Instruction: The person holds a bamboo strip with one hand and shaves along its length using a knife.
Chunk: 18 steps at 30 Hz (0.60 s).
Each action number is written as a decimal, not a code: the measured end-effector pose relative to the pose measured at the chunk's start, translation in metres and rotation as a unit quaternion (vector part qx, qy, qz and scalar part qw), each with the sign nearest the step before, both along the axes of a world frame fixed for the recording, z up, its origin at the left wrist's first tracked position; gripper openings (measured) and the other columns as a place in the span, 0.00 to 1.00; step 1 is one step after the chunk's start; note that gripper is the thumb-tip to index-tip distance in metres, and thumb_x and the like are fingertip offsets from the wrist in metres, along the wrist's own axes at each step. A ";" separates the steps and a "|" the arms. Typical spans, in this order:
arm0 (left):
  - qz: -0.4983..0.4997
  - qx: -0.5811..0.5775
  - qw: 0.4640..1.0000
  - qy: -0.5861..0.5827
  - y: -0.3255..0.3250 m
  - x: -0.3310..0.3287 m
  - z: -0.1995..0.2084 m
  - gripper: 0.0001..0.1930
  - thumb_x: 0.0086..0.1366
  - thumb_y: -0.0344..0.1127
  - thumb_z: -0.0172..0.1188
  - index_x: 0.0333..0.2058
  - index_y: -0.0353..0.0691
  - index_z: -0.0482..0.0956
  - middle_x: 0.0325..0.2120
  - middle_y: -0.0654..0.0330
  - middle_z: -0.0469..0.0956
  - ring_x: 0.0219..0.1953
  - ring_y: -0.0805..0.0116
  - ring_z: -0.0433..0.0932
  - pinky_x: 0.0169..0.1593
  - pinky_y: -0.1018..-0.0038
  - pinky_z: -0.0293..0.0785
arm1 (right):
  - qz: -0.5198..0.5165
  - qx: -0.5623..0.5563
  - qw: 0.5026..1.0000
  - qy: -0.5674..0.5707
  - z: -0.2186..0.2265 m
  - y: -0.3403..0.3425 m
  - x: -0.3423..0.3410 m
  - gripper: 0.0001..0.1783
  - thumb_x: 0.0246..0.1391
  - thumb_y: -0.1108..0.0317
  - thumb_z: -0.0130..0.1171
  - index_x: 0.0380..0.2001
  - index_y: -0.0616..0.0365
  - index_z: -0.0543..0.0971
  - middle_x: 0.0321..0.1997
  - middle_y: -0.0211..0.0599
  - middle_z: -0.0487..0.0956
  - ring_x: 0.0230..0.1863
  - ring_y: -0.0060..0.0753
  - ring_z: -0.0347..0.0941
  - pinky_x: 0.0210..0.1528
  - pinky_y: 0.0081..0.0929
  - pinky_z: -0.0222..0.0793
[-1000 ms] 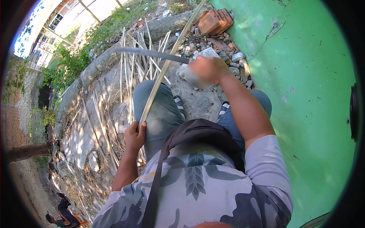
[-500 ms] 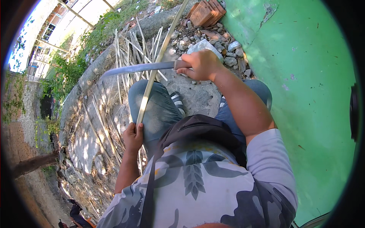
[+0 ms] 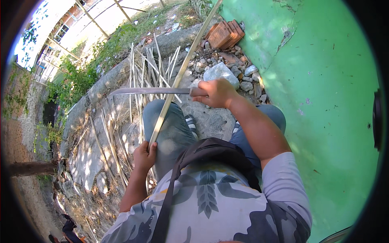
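My right hand (image 3: 216, 93) is closed around the handle of a machete (image 3: 150, 90), its long blade pointing left. The blade lies across a long, pale strip of split wood or bamboo (image 3: 164, 111), and I cannot tell how deep its edge sits. Low on the left, my left hand (image 3: 145, 157) grips the near end of this strip beside my left knee. From there the strip slants up and away to the right, past the top of the picture. Many similar pale strips (image 3: 137, 73) lie in a loose pile on the ground beyond and left of my knee.
Rubble and a pale stone block (image 3: 221, 75) lie ahead, with stacked terracotta pieces (image 3: 224, 35) behind them. A green-painted surface (image 3: 324, 101) fills the right side. To the left are a rough concrete edge (image 3: 109, 87), green plants (image 3: 77, 81) and a log (image 3: 32, 168).
The whole view has shifted, so the scene sits lower in the picture. The machete still crosses the strip, slightly nearer my left hand. Both hands keep their grips.
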<state>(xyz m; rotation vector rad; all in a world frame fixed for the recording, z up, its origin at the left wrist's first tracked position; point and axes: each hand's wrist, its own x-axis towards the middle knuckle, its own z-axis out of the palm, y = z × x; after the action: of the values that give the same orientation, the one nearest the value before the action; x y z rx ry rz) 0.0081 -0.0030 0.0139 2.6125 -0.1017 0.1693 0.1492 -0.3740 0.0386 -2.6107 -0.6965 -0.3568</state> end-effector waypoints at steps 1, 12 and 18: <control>0.001 0.010 1.000 0.003 -0.001 -0.002 0.007 0.24 0.66 0.49 0.65 0.21 0.36 0.69 0.15 0.46 0.71 0.19 0.41 0.72 0.25 0.56 0.66 | 0.014 0.042 0.999 0.021 -0.001 0.005 -0.004 0.31 0.57 0.33 0.59 0.28 0.53 0.76 0.26 0.47 0.81 0.32 0.57 0.81 0.34 0.50 0.75; -0.069 0.046 0.996 0.014 0.004 -0.034 0.012 0.27 0.65 0.60 0.62 0.25 0.39 0.74 0.19 0.47 0.77 0.26 0.40 0.80 0.30 0.51 0.74 | 0.097 0.350 0.897 0.251 -0.019 0.018 -0.019 0.31 0.66 0.40 0.54 0.45 0.61 0.82 0.52 0.44 0.77 0.52 0.36 0.75 0.52 0.34 0.72; -0.087 0.066 0.991 0.077 -0.003 -0.025 0.024 0.26 0.63 0.61 0.63 0.32 0.39 0.81 0.23 0.44 0.80 0.31 0.37 0.81 0.34 0.51 0.76 | 0.126 0.455 0.769 0.431 -0.001 0.005 -0.020 0.32 0.67 0.39 0.53 0.54 0.59 0.73 0.49 0.33 0.74 0.49 0.29 0.77 0.45 0.27 0.75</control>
<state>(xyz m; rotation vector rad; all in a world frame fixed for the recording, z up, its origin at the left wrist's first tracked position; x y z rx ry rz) -0.0166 -0.0056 0.0378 2.7199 -0.2932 -0.1039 0.1293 -0.3686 0.0376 -1.4435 -0.3628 0.4834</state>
